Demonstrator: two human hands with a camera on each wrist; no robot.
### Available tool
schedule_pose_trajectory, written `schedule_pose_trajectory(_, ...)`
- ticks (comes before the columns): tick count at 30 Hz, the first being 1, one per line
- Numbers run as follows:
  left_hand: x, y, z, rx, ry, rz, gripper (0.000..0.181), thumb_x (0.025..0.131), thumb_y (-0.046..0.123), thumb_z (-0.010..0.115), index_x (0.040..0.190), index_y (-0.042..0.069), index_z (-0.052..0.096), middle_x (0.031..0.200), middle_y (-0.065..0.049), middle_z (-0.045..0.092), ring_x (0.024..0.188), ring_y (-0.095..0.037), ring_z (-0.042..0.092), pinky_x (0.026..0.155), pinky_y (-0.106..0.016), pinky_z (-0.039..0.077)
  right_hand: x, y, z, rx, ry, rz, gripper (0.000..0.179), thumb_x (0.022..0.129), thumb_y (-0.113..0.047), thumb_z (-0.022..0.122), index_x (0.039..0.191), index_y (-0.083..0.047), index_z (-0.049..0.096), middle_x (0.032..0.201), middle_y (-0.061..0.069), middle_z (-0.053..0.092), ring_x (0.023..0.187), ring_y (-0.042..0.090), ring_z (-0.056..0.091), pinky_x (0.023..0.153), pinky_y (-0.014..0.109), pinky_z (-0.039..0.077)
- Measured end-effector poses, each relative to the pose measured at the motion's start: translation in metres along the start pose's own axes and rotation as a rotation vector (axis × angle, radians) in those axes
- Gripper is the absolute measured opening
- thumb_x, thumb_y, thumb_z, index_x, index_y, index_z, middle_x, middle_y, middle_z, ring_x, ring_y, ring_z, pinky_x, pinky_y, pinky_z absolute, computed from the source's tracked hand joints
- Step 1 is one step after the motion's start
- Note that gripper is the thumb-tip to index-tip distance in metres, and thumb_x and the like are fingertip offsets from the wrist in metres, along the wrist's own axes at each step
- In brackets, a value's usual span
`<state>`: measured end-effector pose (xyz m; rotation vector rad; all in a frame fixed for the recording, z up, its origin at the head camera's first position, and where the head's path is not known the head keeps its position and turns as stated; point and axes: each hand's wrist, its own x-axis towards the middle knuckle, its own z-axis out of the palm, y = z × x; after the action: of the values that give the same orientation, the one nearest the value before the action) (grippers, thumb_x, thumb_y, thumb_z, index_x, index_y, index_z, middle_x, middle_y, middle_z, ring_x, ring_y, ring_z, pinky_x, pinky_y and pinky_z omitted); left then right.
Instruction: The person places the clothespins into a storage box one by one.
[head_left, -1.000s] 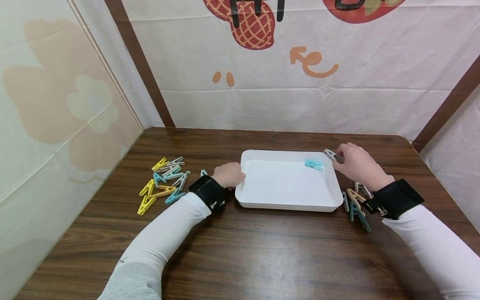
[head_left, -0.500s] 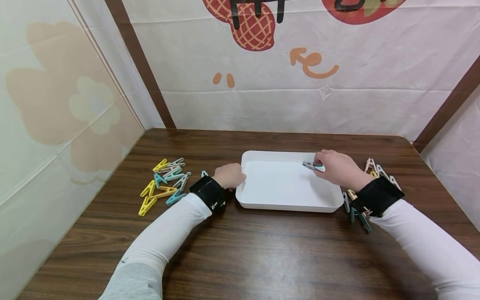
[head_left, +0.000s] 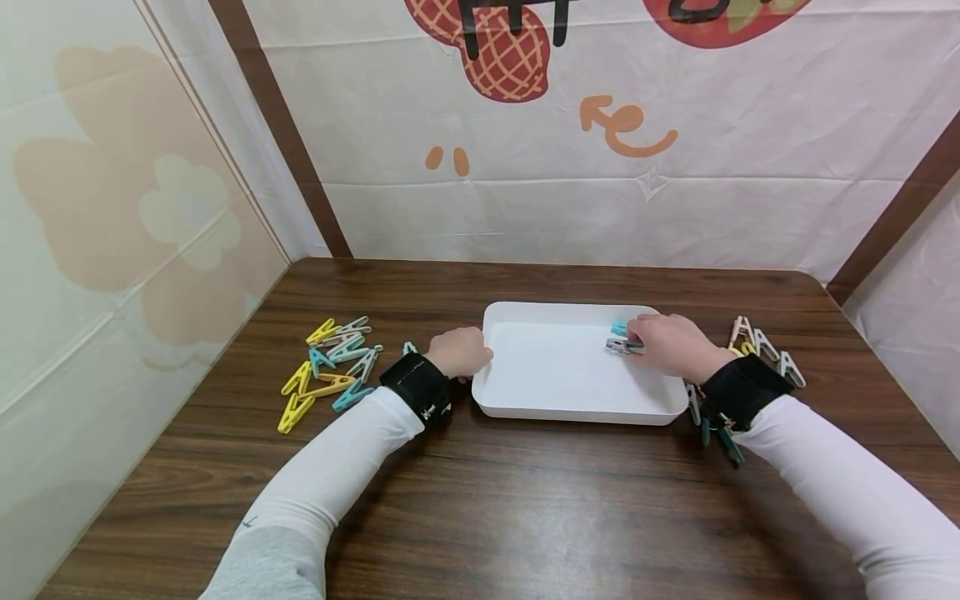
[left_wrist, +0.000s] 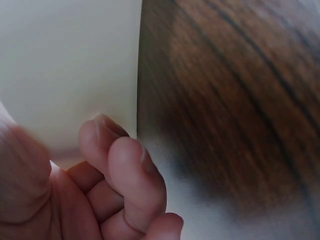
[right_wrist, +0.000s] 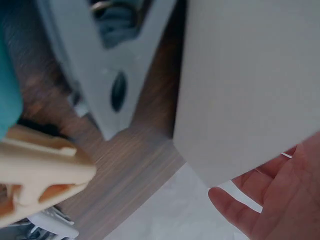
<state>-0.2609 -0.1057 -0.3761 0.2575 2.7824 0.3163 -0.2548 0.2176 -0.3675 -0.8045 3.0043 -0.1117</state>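
Tray (head_left: 555, 379) gripped by my left hand (head_left: 457, 352), my right hand (head_left: 675, 343) pinches a grey clip (head_left: 618, 344) inside it, beside a blue clip (head_left: 618, 328).

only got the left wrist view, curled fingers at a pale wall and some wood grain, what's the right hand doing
Observer: In the head view, the right hand has its fingertips at a grey clothespin over the floor of the white tray.
Operator: ok anything else in the tray
Observer: A light blue clothespin lies just beyond the grey one, partly hidden by the hand.
Operator: and out on the table past my fingers
Observer: A loose pile of clothespins, yellow, blue and grey among them, lies on the table left of the tray.
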Motion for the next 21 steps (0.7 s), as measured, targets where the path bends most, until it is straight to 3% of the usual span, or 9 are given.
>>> schedule_pose_trajectory(10, 0.0021, -0.0017, 0.0020, 0.004, 0.005, 0.003, 0.029, 0.100, 0.024, 0.044, 0.081, 0.009, 0.062, 0.062, -0.004, 0.062, 0.051, -0.016, 0.061, 0.056, -0.033, 0.044, 0.0013, 0.0086, 0.0061, 0.003, 0.014, -0.004, 0.014, 0.083, -0.014, 0.076, 0.090, -0.007, 0.066, 0.081, 0.002, 0.060, 0.062, 0.016, 0.046, 0.057, 0.031, 0.038)
schedule_pose_trajectory(21, 0.0037, -0.0021, 0.0030, 0.004, 0.006, -0.006, 0.029, 0.100, 0.023, 0.044, 0.081, 0.009, 0.062, 0.063, -0.005, 0.063, 0.051, -0.016, 0.062, 0.057, -0.034, 0.044, 0.0026, 0.0100, 0.0046, -0.076, 0.035, -0.020, 0.013, 0.082, -0.016, 0.079, 0.085, -0.007, 0.070, 0.077, 0.002, 0.060, 0.065, 0.017, 0.049, 0.059, 0.034, 0.041)
